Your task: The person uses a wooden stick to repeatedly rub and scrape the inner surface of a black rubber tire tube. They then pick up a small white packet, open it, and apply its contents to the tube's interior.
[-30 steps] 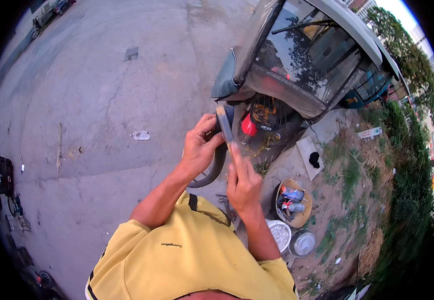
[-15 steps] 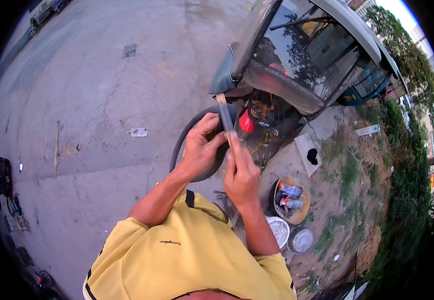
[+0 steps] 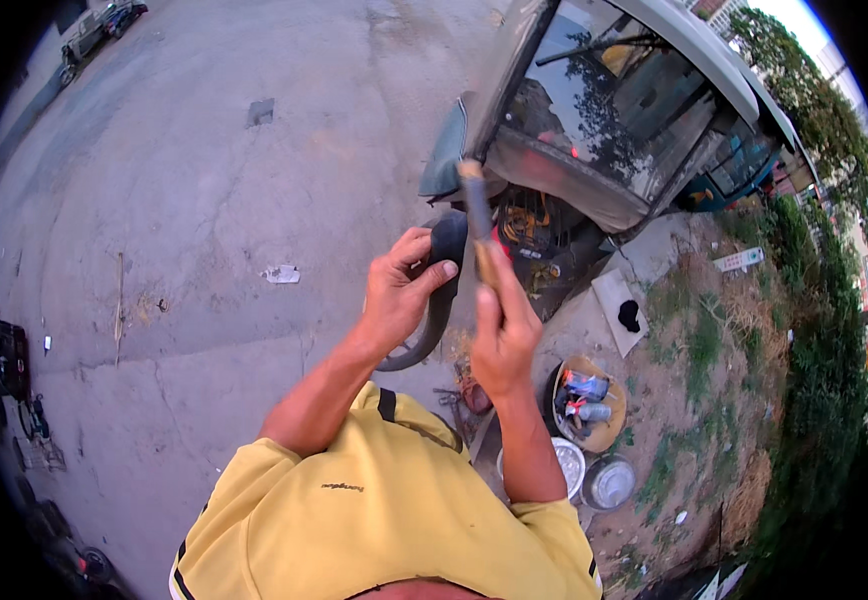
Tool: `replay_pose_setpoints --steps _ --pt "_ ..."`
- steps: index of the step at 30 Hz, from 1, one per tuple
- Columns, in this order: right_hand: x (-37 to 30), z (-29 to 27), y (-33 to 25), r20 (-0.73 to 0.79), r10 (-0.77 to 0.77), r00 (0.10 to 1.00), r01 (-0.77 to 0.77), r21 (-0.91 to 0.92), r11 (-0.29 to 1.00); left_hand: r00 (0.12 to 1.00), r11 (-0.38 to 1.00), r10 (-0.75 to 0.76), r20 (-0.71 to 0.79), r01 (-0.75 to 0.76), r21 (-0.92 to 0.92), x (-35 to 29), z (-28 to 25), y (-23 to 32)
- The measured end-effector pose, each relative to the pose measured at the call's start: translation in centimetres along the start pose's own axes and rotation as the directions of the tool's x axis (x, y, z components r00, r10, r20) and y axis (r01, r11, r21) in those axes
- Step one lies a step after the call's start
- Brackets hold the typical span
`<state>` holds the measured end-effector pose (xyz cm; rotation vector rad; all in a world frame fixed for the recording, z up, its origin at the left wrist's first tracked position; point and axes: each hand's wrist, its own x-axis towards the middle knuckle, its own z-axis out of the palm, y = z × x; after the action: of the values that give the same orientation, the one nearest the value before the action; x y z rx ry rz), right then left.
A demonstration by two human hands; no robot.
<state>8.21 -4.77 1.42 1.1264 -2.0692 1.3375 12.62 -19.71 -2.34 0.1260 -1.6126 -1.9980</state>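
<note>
My left hand (image 3: 401,285) grips a dark rubber inner tube (image 3: 446,237), its thumb pressed on the upper stretch. Below that hand, the tube curves down in a loop. My right hand (image 3: 507,338) is closed round the light brown handle of a narrow, flat, file-like tool (image 3: 477,205). The tool points up and away, its grey shaft ending in a tan tip. Motion blurs it, so its exact kind is unclear. It stands just right of the tube; whether they touch I cannot tell.
A covered vehicle (image 3: 594,120) with a windscreen stands ahead on the right. Near my right arm are a round tub (image 3: 609,425) of cans and tools, a white bucket (image 3: 570,465) and a metal pot (image 3: 609,482). Weeds (image 3: 704,350) line the right side; paved ground (image 3: 204,200) spreads left.
My right hand and the tool have shifted right and slightly lower, away from the tube. The tube's loop shows less on the left. My left hand stays closed on it.
</note>
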Motion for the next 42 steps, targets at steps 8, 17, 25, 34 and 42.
replay_pose_setpoints --steps 8,17,25,34,42 --pt "-1.6 0.5 -0.6 0.158 0.062 0.985 -0.045 -0.112 0.993 0.999 0.999 0.03 -0.017 -0.03 0.01 0.0 0.4 -0.9" --pt "-3.4 -0.2 0.0 0.2 0.065 0.978 -0.033 -0.158 0.987 0.998 0.999 0.051 -0.028 -0.051 0.017 0.4 0.8 -0.1" --pt "-2.3 -1.2 0.9 0.042 0.041 0.998 -0.041 -0.01 0.999 0.997 0.999 -0.029 -0.068 0.027 -0.032 1.0 0.0 -0.4" --pt "-0.5 1.1 0.7 0.079 0.013 0.997 -0.005 -0.096 0.995 0.999 0.999 0.01 -0.035 -0.009 0.046 0.7 0.1 -0.7" --pt "-0.7 0.8 0.0 0.167 0.096 0.981 -0.068 -0.168 0.983 1.0 0.989 0.005 -0.002 -0.004 0.145 0.5 0.0 -0.8"
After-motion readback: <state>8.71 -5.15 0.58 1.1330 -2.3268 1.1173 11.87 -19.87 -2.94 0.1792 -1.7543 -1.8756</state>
